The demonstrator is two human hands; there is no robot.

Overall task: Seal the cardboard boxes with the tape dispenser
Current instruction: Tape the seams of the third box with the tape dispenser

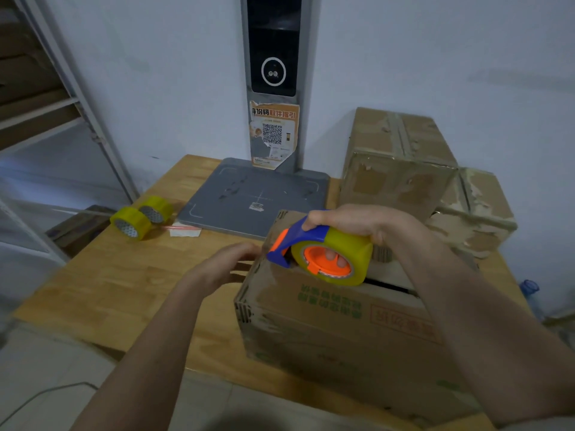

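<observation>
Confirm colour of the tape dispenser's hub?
Orange, on the tape dispenser gripped by the right hand; head view.

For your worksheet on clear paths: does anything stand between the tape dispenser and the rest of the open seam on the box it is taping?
Nothing visible does. The right hand holds the tape dispenser on top of the front box; the open seam runs bare beyond it. The left hand is at the box's left end, off the seam.

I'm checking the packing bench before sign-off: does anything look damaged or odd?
Yes. The two stacked boxes at the back right have torn, peeling surfaces, and the poster on the scanner stand is ripped along its edges.
</observation>
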